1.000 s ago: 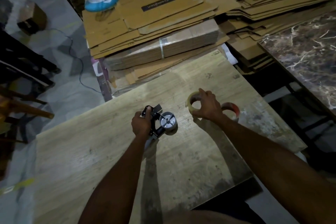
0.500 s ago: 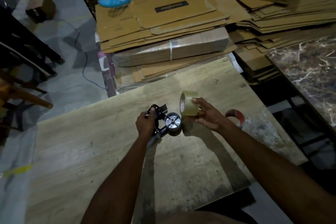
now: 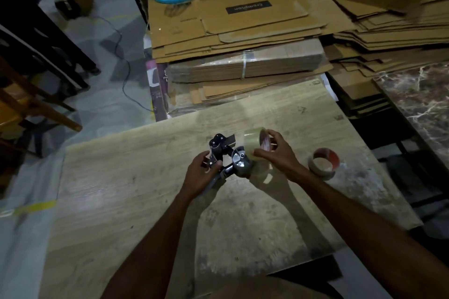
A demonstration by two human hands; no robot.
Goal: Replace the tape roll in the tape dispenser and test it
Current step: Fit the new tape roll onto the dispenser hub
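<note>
Our left hand grips the dispenser over the desk, baring its hub; our right hand pinches the roll just right of it, bore turned hubward for mounting.

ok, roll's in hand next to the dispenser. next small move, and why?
Probably slide the clear roll down onto the hub. The right hand holds it on edge just above and right of the bare hub, not yet seated, and the left hand steadies the dispenser. The spent core lies apart on the table.
</note>
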